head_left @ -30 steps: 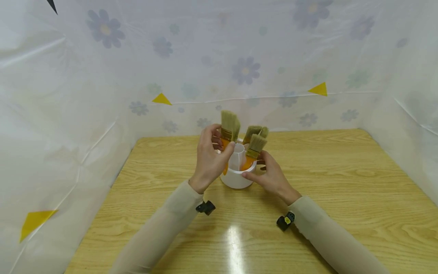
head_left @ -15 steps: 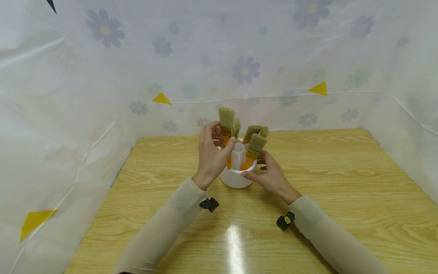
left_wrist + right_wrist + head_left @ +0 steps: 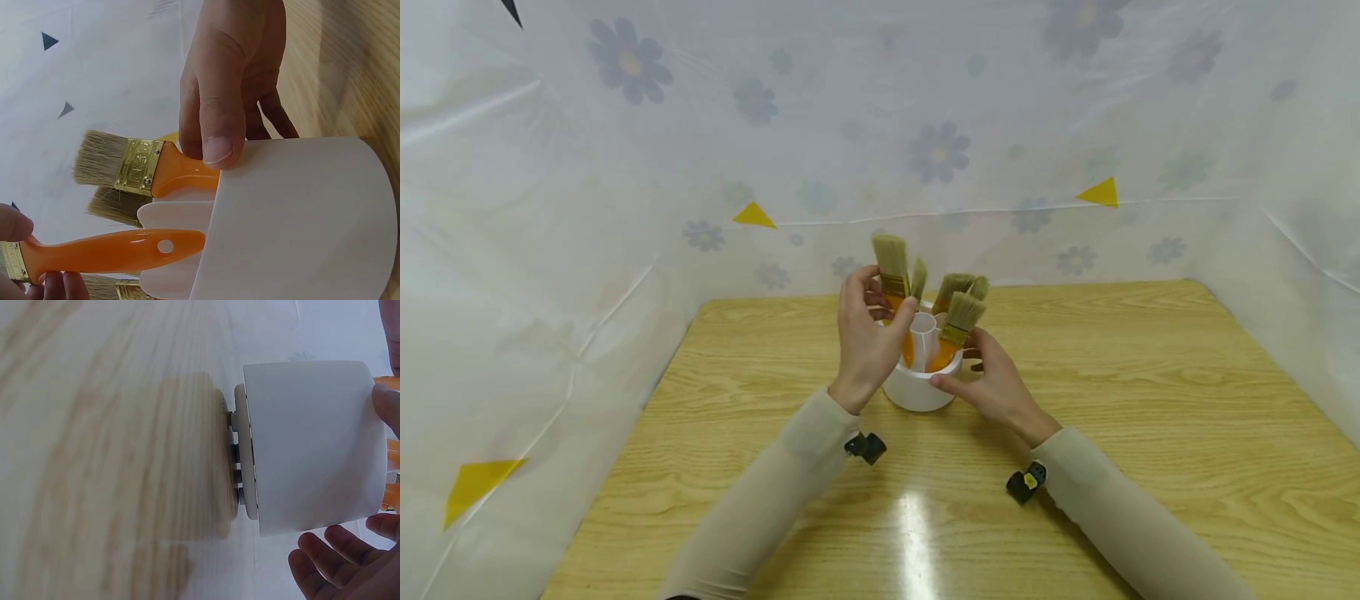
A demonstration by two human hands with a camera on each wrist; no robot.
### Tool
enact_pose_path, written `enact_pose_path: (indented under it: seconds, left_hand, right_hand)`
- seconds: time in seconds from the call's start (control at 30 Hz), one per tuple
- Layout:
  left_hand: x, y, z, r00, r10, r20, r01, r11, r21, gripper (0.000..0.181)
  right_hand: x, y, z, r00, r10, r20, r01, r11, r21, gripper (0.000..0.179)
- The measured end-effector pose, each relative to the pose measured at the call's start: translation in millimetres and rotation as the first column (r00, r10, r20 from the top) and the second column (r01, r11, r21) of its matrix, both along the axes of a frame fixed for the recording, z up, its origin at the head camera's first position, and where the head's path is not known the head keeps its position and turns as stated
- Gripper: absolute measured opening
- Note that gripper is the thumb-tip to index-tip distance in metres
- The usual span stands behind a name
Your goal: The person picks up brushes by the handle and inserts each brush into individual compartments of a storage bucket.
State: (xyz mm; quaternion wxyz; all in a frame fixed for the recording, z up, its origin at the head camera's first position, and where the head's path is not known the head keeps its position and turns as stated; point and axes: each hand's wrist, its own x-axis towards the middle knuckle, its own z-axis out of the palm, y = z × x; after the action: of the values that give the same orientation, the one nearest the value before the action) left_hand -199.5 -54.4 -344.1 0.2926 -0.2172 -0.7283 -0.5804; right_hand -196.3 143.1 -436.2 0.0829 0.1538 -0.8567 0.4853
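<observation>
My left hand [image 3: 868, 333] pinches a paintbrush [image 3: 892, 265] near its metal band, bristles up. In the left wrist view, that brush's orange handle [image 3: 119, 249] runs toward the rim of a white round brush holder [image 3: 300, 219], its tip at the rim; whether it is inside I cannot tell. My right hand [image 3: 1000, 385] grips the holder's right side, thumb on the front rim and fingers round the side. Another paintbrush [image 3: 961, 318] stands in the holder's right part, with more bristles behind it. A slimmer brush [image 3: 919, 275] shows just right of the held one.
A white central tube [image 3: 922, 329] with dividers rises inside the holder. The holder stands on a round base with small dark feet [image 3: 237, 477]. Beneath is a wood-grain table [image 3: 1112, 375], with flowered plastic sheeting [image 3: 850, 125] behind and at the sides.
My left hand has shifted slightly up and right. The held brush's bristles have moved up and left while its handle end swung right, uncovering the slimmer brush. My right hand has stayed put.
</observation>
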Motion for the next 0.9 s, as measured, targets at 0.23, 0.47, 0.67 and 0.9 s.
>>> enact_pose_path:
  seconds: [0.23,0.47,0.67,0.9]
  left_hand:
    - [2.1,0.5,-5.3,1.0,0.003,0.009,-0.003,1.0,0.011,0.049]
    - [2.0,4.1,-13.9,1.0,0.01,0.023,-0.01,1.0,0.022,0.051]
    - [7.8,8.4,-13.9,1.0,0.005,0.023,-0.006,0.999,0.05,0.05]
    - [17.9,9.2,-10.0,1.0,0.007,0.026,-0.008,0.999,0.049,0.049]
  right_hand:
    - [0.0,0.2,-0.4,1.0,0.002,0.007,-0.002,1.0,0.005,0.089]
    - [0.5,-0.1,0.7,1.0,-0.001,0.018,0.001,1.0,0.008,0.091]
    - [0.7,-0.4,0.8,1.0,-0.002,0.02,0.002,1.0,0.005,0.091]
    - [0.5,-0.7,1.3,1.0,-0.007,0.019,0.007,1.0,0.012,0.09]
